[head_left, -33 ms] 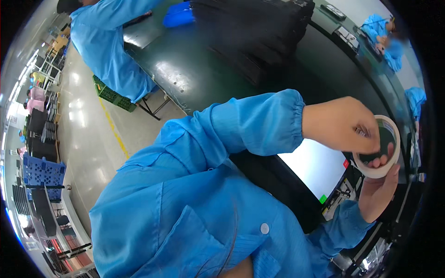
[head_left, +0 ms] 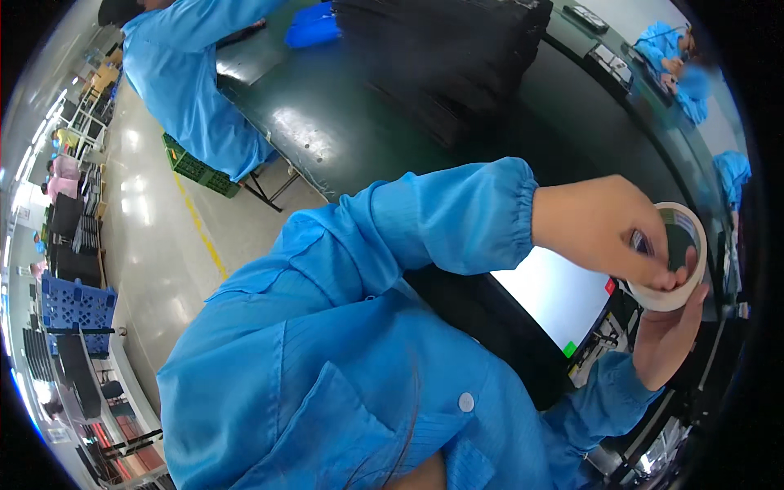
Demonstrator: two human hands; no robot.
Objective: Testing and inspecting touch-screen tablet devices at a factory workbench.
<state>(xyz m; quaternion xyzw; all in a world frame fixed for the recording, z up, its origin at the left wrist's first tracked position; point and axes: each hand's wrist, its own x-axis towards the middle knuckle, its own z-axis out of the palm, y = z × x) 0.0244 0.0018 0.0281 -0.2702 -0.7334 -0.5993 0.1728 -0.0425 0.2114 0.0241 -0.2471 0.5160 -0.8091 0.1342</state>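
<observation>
A roll of cream-white tape [head_left: 697, 261] is held up at the right of the head view, its ring tilted. My right hand [head_left: 665, 339] grips it from below, with the thumb outside the rim and fingertips showing through the hole. From the left reaches my left hand [head_left: 604, 229], its fingers bent and pinched together at the roll's left edge, close to the right fingertips. Whatever lies between those left fingers is hidden. Under my left wrist is a lit screen [head_left: 547, 298] with a red and a green corner mark.
A dark green table [head_left: 343, 139] carries a heap of black sheet-like pieces [head_left: 445, 61] and a blue bin [head_left: 313, 26]. At the table's left a co-worker in blue [head_left: 184, 90] stands beside a green crate [head_left: 196, 167]. A blue crate [head_left: 77, 306] is farther left.
My left fingers have moved down a little along the tape roll, nearer the right fingertips. The right hand and the roll have hardly shifted.
</observation>
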